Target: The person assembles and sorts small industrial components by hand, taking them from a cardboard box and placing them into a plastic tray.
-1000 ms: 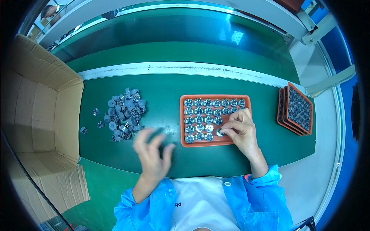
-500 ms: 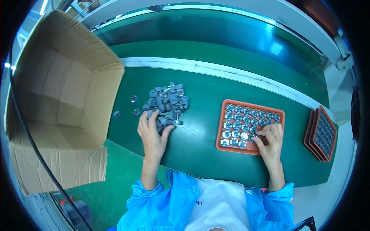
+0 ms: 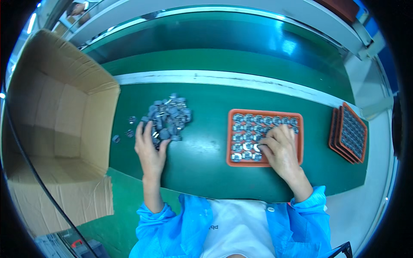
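A loose pile of small grey round parts with silvery metal pieces (image 3: 172, 112) lies on the green table. At the pile's near left edge is my left hand (image 3: 149, 152), thumb and fingers apart and curved around the nearest parts; whether any is gripped does not show. To the right, an orange-red tray (image 3: 230, 142) holds rows of similar round parts, shiny side up. Over its right half, my right hand (image 3: 280, 150) is closed, thumb and forefinger pinched down at a part in one of the nearer rows. The fingers mostly cover that part.
A large open cardboard box (image 3: 56, 103) stands at the left, a black cable (image 3: 38, 178) crossing it. Several loose parts (image 3: 130, 133) lie between box and pile. Stacked filled trays (image 3: 350, 133) lean at the far right. A white strip (image 3: 206, 76) runs along the table's back.
The whole view has shifted, so table things appear further left. My right hand's fingers have curled more over the tray, its wrist swung rightward. My left hand stays at the pile's edge.
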`<state>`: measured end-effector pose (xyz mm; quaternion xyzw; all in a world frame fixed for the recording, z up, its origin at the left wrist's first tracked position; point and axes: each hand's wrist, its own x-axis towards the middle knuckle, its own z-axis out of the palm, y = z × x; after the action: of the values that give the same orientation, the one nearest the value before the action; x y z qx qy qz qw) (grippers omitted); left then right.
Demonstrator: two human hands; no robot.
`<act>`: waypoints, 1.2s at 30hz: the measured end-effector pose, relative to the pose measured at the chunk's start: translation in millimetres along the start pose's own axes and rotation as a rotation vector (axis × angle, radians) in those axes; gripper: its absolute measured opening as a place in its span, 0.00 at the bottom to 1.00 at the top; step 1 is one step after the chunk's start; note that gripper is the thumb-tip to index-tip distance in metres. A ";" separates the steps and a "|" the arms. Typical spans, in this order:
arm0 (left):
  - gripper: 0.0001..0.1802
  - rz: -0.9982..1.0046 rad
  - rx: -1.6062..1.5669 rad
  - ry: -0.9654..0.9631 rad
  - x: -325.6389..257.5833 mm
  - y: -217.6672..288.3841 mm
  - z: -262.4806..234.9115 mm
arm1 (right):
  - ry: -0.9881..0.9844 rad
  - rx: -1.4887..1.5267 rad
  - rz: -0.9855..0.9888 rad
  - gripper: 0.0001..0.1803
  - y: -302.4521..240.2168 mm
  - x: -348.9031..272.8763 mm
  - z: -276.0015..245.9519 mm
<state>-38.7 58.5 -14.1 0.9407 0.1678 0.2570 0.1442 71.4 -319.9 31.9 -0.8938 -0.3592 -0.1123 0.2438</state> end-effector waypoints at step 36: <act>0.25 -0.037 -0.124 0.035 11.5 7.8 -1.2 | 0.258 0.430 0.551 0.28 67.0 -75.1 8.9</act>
<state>-28.1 56.2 -5.3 0.9221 0.1715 0.2805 0.2039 64.5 -401.2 -27.8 -0.8639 -0.0868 -0.0760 0.4903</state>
